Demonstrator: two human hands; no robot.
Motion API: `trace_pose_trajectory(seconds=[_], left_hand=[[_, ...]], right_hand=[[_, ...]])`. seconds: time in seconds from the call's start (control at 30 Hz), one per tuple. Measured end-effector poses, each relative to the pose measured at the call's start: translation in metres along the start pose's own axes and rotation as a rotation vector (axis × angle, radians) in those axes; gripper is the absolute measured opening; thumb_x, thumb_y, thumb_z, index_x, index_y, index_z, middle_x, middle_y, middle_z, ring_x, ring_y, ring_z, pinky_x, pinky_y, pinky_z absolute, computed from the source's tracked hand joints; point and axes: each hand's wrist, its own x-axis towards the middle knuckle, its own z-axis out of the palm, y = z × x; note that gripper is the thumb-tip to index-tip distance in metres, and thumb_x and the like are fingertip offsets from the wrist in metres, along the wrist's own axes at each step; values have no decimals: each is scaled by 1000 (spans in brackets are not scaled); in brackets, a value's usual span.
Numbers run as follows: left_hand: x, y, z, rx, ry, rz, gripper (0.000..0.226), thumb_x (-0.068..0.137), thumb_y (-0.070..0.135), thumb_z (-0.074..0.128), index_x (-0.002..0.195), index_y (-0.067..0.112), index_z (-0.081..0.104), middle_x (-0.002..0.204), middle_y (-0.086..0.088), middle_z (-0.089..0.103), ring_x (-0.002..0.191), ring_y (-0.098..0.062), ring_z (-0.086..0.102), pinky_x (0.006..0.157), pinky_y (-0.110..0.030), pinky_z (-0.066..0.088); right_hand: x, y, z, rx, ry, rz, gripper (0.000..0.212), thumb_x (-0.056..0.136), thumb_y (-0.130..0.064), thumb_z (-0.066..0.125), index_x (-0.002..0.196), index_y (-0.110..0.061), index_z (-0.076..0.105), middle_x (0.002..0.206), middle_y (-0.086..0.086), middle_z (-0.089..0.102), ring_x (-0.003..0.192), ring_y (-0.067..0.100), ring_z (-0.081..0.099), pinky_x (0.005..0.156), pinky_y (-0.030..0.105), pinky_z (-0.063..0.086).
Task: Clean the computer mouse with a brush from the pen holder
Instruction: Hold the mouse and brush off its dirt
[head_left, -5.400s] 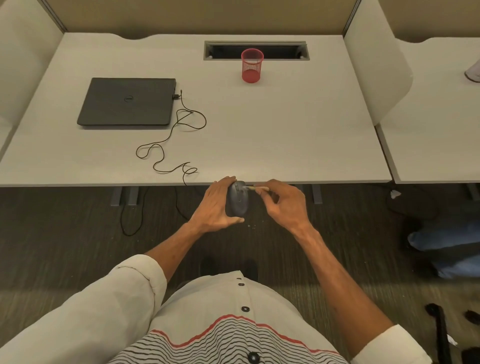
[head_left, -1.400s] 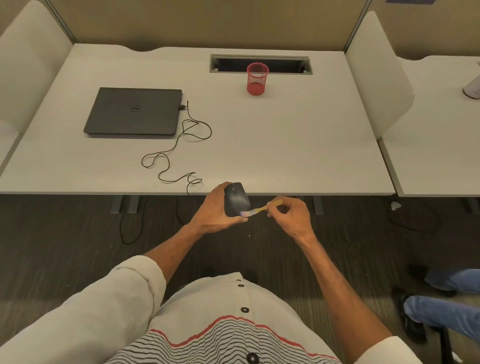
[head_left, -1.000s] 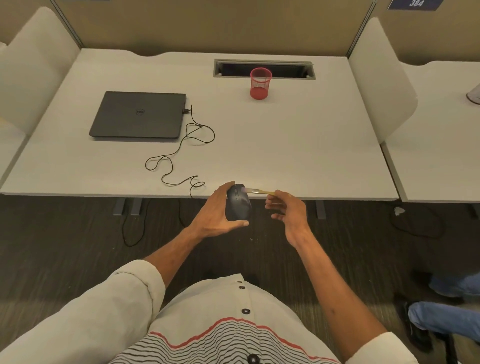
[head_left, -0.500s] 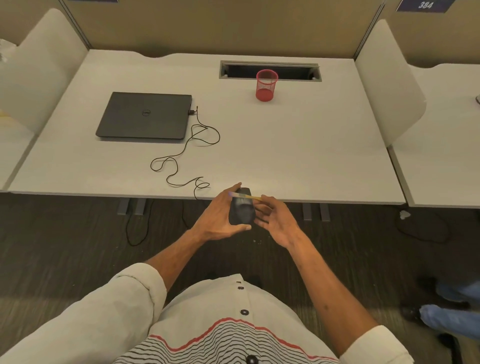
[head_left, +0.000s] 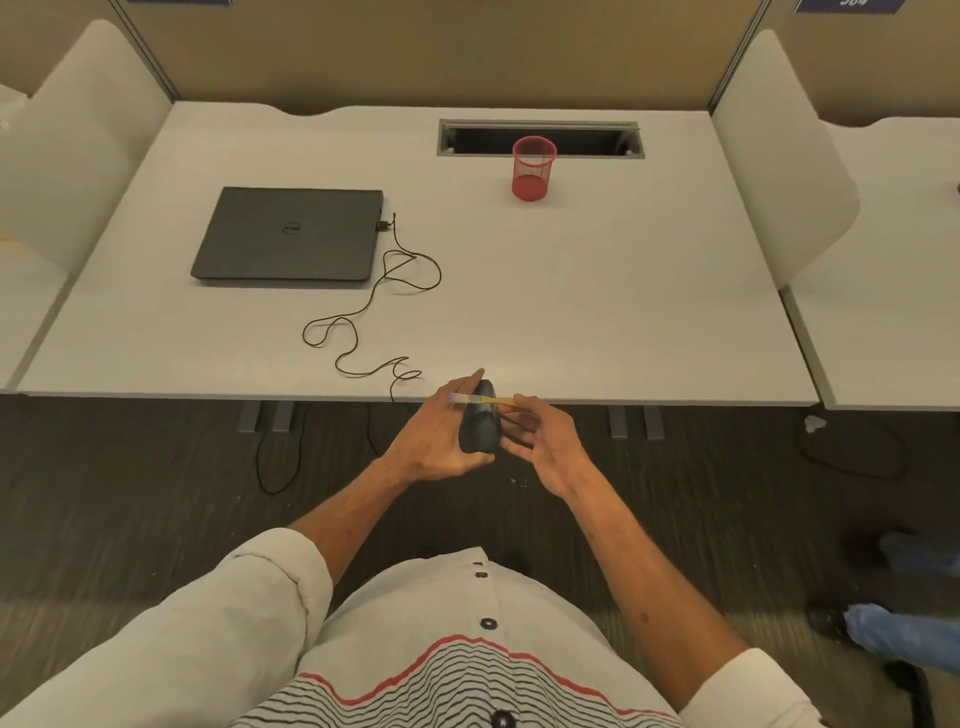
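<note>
The right grip (head_left: 545, 441) pinches the yellow handle of the brush (head_left: 488, 399) at its right end, between thumb and fingertips. Its other fingers reach loosely toward the right flank of the computer mouse (head_left: 480, 423); whether they touch it I cannot tell. The left grip (head_left: 428, 441) is wrapped round the mouse from the left, thumb under the near end and fingers along the far side, holding it in the air just off the near edge of the desk (head_left: 571, 291).

The 2 grips sit close together with the mouse between them. It lies immediately left of the right grip, so the brush hand is already on its work. The mouse's long axis runs near to far, with its far end just over the desk edge; which end is the button end I cannot tell. The brush lies almost square across that far end. Its long axis runs left to right, and its pale bristle tip points left, past the mouse and over the left fingers. In my judgement the bristles have overshot the shell, so the next stroke calls for drawing the brush back rightward across the mouse, or for the left grip to turn a fresh face up.

Further out, a thin black cable (head_left: 384, 291) loops over the desk from the closed laptop (head_left: 291, 234) at far left to the near edge. The red mesh pen holder (head_left: 533, 169) stands well apart at the far middle.
</note>
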Motion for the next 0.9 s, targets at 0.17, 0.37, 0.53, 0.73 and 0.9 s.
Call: trace_pose_trajectory(seconds=[0.17,0.37,0.53,0.73,0.9], left_hand=[[1,-4,-2,11,9,20,104,80,48,89,162,10,35,159,-10,48,143,-25,53,121,-28,43],[2,-6,-6,-47,3,11,110,78,44,92,164,15,29,161,-6,45,142,-21,53,123,-38,47],[0,-11,-9,-83,-14,-61,115,76,51,94,162,24,21,162,-5,43,141,-27,56,120,-47,50],[0,-11,-7,-62,-14,-64,119,77,53,93,165,22,19,166,-8,41,145,-29,53,122,-50,48],[3,-9,-6,-45,6,-62,121,78,55,91,168,22,17,170,-8,37,151,-29,48,125,-47,44]], right_hand=[[0,-1,7,-30,-2,-15,31,107,-24,67,126,0,72,116,16,81,114,33,77,102,51,61],[1,-6,11,-183,10,-124,23,107,-29,69,118,-10,76,107,4,85,102,20,82,102,49,62],[-2,-11,7,-417,238,-504,22,108,-37,66,97,-24,80,87,-14,82,77,12,79,79,30,63],[-8,-11,9,-883,409,-788,23,106,-52,60,98,-34,71,84,-24,69,70,4,67,71,26,60],[-9,-10,15,-963,449,-894,22,107,-50,61,107,-31,70,87,-25,61,62,-2,61,65,17,53]])
